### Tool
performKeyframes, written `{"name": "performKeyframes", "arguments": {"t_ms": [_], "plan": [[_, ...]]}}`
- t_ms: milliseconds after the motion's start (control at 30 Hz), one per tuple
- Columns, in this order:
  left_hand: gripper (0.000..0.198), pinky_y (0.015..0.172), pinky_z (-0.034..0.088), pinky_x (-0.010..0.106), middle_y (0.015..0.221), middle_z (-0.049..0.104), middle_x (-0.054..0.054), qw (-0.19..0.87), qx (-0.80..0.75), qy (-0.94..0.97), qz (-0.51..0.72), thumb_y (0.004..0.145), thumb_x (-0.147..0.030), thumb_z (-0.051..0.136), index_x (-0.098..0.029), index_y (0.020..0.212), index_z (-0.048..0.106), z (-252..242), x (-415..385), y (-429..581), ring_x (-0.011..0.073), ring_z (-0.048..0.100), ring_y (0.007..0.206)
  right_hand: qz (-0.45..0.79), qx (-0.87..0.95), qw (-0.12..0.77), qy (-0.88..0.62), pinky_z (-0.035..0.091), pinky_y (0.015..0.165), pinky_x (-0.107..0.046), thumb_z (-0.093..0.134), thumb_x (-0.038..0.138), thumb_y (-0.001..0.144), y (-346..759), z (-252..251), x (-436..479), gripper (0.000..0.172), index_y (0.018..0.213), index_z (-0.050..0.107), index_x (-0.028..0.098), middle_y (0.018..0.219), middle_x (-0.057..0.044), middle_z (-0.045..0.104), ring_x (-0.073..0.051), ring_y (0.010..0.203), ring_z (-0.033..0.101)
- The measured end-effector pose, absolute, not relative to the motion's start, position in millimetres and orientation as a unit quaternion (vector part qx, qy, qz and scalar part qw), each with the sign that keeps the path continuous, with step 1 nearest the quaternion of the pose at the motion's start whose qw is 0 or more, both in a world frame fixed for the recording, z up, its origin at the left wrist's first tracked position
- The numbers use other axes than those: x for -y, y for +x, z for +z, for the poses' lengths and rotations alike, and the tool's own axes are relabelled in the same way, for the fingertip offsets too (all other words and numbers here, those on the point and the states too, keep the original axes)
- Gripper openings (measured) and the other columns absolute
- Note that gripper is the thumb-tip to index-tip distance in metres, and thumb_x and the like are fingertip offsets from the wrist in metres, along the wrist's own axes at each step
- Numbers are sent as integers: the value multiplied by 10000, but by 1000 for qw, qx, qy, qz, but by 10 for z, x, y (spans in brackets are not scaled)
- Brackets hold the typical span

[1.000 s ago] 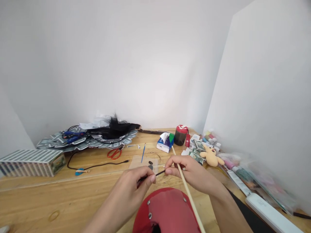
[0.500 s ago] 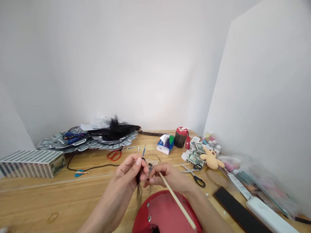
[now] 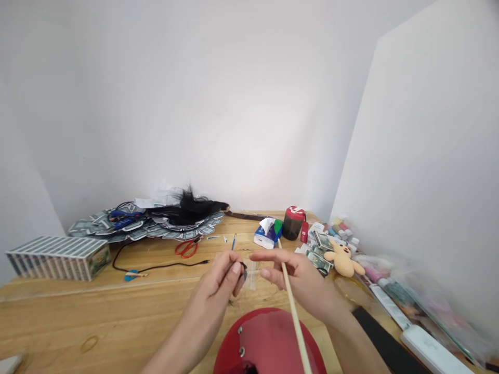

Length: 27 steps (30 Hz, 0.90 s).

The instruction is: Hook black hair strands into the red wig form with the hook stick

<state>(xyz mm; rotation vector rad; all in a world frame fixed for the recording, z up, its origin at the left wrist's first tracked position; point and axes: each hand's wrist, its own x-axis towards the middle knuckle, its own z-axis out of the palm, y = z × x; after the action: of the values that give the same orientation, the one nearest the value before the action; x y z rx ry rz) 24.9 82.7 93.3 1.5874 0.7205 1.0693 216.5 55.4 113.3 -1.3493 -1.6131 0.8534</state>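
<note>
My left hand point(image 3: 226, 280) is closed, its thumb and fingers pinching a small dark tuft point(image 3: 244, 269) that looks like black hair. Just to the right, my right hand point(image 3: 292, 272) holds a long pale stick point(image 3: 293, 306) between its fingers, with the index finger stretched toward the left hand and the thumb apart from it. The stick slants down over a red rounded object point(image 3: 268, 337) with metal studs at the table's front edge. A small gap lies between the two hands.
On the wooden table point(image 3: 50, 322) are a striped box point(image 3: 58, 257), a black hair bundle point(image 3: 187, 210), red-handled scissors point(image 3: 187, 248), a tissue pack point(image 3: 266, 234), a red-lidded jar point(image 3: 293, 223), a crocheted doll point(image 3: 343, 258) and a white power strip point(image 3: 436, 348).
My right hand has moved right, away from the left hand, and its index finger has stretched out. The long hair strands no longer hang visibly below my left hand. The view has shifted slightly.
</note>
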Motion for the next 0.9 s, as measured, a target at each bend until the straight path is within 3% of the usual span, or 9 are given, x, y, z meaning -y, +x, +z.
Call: {"name": "performKeyframes", "arguments": {"t_ms": [167, 267, 467, 567, 700, 900], "plan": [[267, 614, 318, 266, 718, 476, -36, 486, -322, 704, 407, 1016, -419, 381, -234, 905, 538, 868, -723, 334, 165, 426, 663, 352, 633, 449, -524, 518, 822, -332, 782, 427, 790, 1959, 1099, -442, 276, 992, 785, 239, 956, -42, 778, -237, 873, 695], [279, 650, 335, 271, 715, 447, -39, 466, -336, 719, 392, 1025, -438, 344, -243, 934, 522, 889, -657, 328, 173, 440, 687, 376, 621, 464, -507, 532, 773, -291, 777, 412, 803, 1912, 1056, -452, 198, 886, 777, 232, 913, -25, 786, -201, 805, 710], [262, 630, 368, 267, 697, 431, -47, 370, -348, 770, 386, 1041, -427, 273, -265, 1125, 460, 871, -652, 313, 182, 460, 644, 409, 605, 481, -484, 534, 734, -273, 779, 428, 789, 1936, 1100, -441, 233, 749, 709, 209, 784, -7, 764, -189, 780, 708], [236, 642, 406, 265, 729, 523, -23, 323, -310, 810, 379, 1038, -328, 308, -243, 987, 522, 862, -698, 301, 176, 516, 658, 397, 605, 484, -492, 522, 769, -300, 769, 390, 798, 1976, 1187, -381, 211, 738, 690, 203, 910, -38, 770, -216, 879, 705], [263, 734, 463, 294, 917, 670, 58, 229, -262, 866, 358, 985, -137, 333, -202, 901, 574, 868, -743, 266, 206, 624, 839, 339, 629, 468, -520, 507, 797, -338, 665, 314, 882, 1978, 1252, -297, 129, 806, 677, 210, 1097, -65, 758, -231, 953, 702], [298, 586, 465, 212, 701, 627, 10, 114, -231, 888, 381, 917, -57, 356, -185, 738, 558, 1040, -760, 164, 145, 611, 630, 312, 665, 445, -511, 480, 876, -306, 627, 326, 934, 1981, 1274, -262, 153, 822, 652, 224, 1093, -34, 759, -213, 1095, 667]]}}
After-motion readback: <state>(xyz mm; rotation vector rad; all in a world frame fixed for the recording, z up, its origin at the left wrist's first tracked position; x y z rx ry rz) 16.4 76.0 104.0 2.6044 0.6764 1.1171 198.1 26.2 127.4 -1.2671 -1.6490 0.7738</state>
